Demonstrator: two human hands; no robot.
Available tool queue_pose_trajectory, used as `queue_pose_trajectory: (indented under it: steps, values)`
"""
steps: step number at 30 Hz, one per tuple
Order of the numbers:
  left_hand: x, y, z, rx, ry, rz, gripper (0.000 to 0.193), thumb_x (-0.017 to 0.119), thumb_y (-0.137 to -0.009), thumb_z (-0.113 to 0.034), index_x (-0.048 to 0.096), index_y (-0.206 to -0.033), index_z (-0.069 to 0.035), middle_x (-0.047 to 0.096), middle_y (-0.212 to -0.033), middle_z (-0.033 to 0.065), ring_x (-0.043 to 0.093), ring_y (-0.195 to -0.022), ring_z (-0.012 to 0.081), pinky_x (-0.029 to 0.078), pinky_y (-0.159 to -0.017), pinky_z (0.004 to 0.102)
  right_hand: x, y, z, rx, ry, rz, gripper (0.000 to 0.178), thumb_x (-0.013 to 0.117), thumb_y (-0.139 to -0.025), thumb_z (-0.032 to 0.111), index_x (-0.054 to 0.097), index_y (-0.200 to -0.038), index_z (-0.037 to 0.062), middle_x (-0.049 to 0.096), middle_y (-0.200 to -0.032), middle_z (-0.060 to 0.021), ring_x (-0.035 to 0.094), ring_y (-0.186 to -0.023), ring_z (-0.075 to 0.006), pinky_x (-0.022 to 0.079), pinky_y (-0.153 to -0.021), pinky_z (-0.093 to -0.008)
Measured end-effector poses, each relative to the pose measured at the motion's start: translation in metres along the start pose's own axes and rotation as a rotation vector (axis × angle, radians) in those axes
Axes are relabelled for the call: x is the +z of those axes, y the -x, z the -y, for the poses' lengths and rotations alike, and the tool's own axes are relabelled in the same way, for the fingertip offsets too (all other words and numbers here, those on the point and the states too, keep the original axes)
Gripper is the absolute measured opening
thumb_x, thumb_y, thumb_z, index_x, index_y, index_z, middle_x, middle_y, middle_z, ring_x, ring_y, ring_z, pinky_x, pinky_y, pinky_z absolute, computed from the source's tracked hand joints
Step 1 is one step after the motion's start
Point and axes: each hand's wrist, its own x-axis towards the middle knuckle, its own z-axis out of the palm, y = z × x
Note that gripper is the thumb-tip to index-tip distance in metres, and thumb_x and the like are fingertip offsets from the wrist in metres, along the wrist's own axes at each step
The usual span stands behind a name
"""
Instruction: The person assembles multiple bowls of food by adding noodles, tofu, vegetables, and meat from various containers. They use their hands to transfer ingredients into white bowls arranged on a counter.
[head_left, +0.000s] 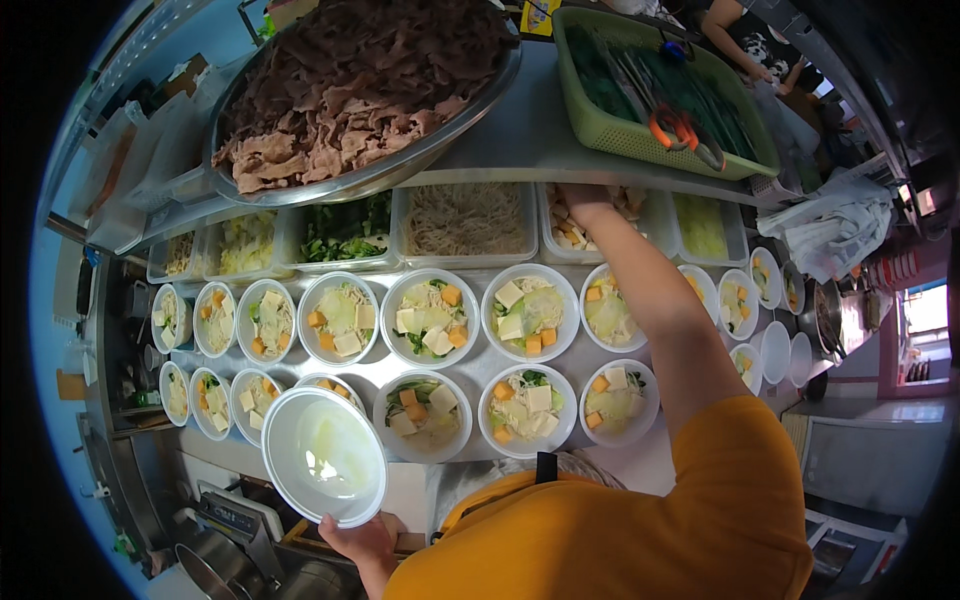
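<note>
My left hand [362,540] grips the lower rim of a white plastic bowl [322,425], tilted in front of the near row. Inside that bowl are a pale yellow-green patch and bright glare. My right arm stretches forward, and my right hand [584,200] reaches into a clear tub of pale and tan food pieces [625,203] below the shelf. The shelf edge and the hand itself hide its fingers. Between my arms stand two rows of filled white bowls, among them a far-row bowl [430,318] and a near-row bowl [527,411], with white cubes, orange cubes and greens.
Above the tubs runs a metal shelf [500,150], bearing a big steel bowl of sliced meat [340,120] and a green basket [660,150] with orange-handled scissors [672,130]. Tubs of noodles [465,220] and leafy greens [345,225] line the back. Another person [745,45] stands far right.
</note>
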Motion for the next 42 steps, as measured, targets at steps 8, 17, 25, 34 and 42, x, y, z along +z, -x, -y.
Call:
queue_pose_trajectory:
  steps: [8,17,25,34,42]
  values:
    - [0.001,0.013,0.011,0.026,0.058,-0.016,0.07,0.048,-0.08,-0.045,0.035,-0.138,-0.007,0.046,-0.136,0.0097,0.047,-0.123,0.0278,0.043,-0.098,0.0439,0.011,-0.016,0.008,0.01,0.144,0.051,0.035,0.04,-0.092,0.024,0.055,-0.115,0.0025,0.054,-0.122,-0.0198,0.05,-0.115,-0.0344,0.039,-0.096,-0.0433]
    - [-0.015,0.012,-0.011,0.036,0.145,0.01,0.077,0.056,-0.075,-0.041,0.034,-0.139,-0.004,0.043,-0.138,0.0122,0.042,-0.127,0.029,0.033,-0.106,0.0429,-0.01,0.026,-0.052,0.251,0.097,0.45,0.065,0.054,-0.082,0.055,0.058,-0.119,0.0017,0.059,-0.108,-0.0302,0.057,-0.103,-0.0425,0.044,-0.088,-0.0452]
    - [-0.084,-0.014,-0.058,0.023,0.252,0.042,0.079,0.054,-0.077,-0.028,0.013,-0.143,-0.015,0.03,-0.139,0.0154,0.038,-0.128,0.0333,0.044,-0.098,0.0481,-0.045,0.135,0.191,0.312,-0.934,0.373,0.025,0.052,-0.094,0.034,0.059,-0.103,0.0116,0.052,-0.075,0.0041,0.043,-0.059,-0.0028,0.035,-0.051,-0.0189]
    - [-0.213,-0.084,-0.171,0.042,0.254,0.053,0.082,0.048,-0.077,-0.012,0.006,-0.146,-0.02,0.026,-0.142,0.0143,0.031,-0.133,0.0315,0.04,-0.102,0.0473,0.115,0.138,0.589,-0.584,-0.663,0.462,0.03,0.065,-0.083,0.023,0.059,-0.099,-0.0007,0.06,-0.095,-0.0156,0.06,-0.089,-0.0269,0.046,-0.08,-0.0333]
    - [-0.309,-0.117,-0.245,0.05,0.278,-0.024,0.085,0.044,-0.076,-0.008,0.001,-0.147,-0.024,0.02,-0.146,0.0136,0.027,-0.135,0.0304,0.03,-0.109,0.045,0.221,0.053,0.815,-0.85,-0.338,0.335,0.032,0.064,-0.078,0.019,0.063,-0.105,0.0028,0.061,-0.104,-0.0159,0.06,-0.095,-0.0303,0.048,-0.085,-0.0359]
